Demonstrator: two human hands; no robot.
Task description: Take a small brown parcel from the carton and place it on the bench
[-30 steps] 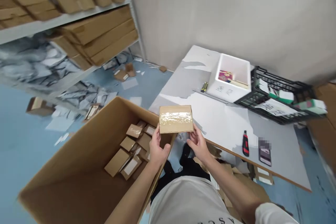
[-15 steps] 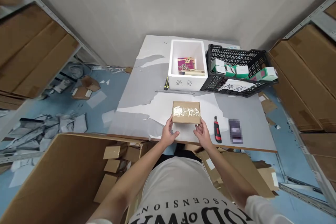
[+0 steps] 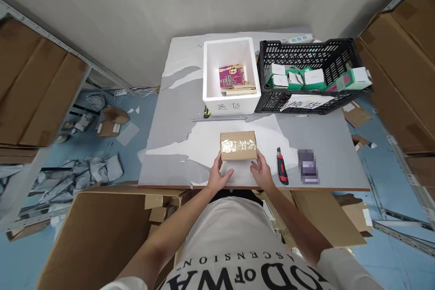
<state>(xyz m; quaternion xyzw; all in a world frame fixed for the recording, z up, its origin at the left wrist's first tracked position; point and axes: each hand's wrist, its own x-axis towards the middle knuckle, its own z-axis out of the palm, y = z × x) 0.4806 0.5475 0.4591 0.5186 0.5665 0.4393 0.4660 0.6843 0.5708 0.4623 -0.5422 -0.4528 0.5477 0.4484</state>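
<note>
You've swung box point(image 3: 238, 146) from carton point(image 3: 98, 231) edge (carton now eight o'clock) to over table point(image 3: 166, 145); knife point(image 3: 282, 167) closer, four o'clock. Left hand point(image 3: 218, 176), right hand point(image 3: 263, 174) half-curled, thumbs free, holding box between them. Resting on table: can't tell.

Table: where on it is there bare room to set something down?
Free: left side of the table, from its edge to the white box, grey strip and taped carton; also between the black crate and the red-black cutter. Crowded: the back, middle to right, with box and crate.
</note>
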